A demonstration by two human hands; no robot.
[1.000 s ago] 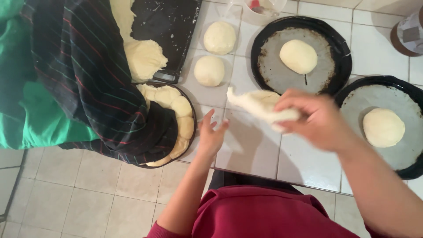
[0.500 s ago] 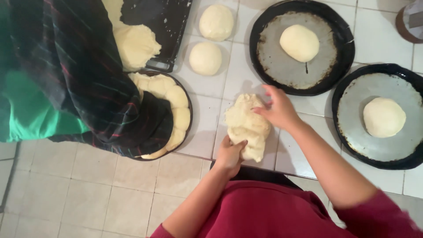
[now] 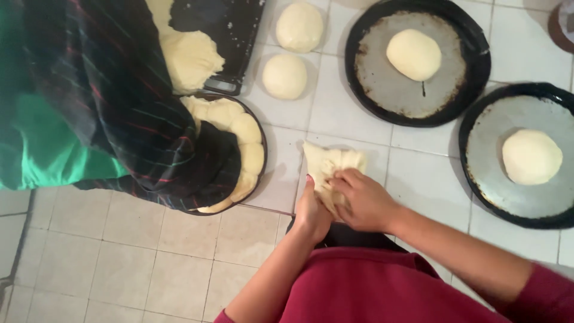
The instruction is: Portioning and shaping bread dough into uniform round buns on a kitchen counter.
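A pale lump of dough (image 3: 327, 162) lies on the white tiled counter (image 3: 418, 173), folded over on itself. My right hand (image 3: 365, 200) presses down on its near part with fingers curled onto it. My left hand (image 3: 312, 212) rests against the dough's near left edge, touching it. Both arms come up from the bottom of the view over my dark red shirt.
Two round dark pans (image 3: 371, 90) (image 3: 484, 185) each carry one dough ball (image 3: 414, 54) (image 3: 531, 157). Two more balls (image 3: 284, 76) (image 3: 299, 26) sit on the tiles. A round pan of rolls (image 3: 248, 149) and a dark rectangular tray (image 3: 236, 36) lie partly under a striped cloth (image 3: 113, 101).
The dough was swung in the air in my right hand, then came down on the counter. Now both hands have drawn closer and press it flat near the counter's edge.
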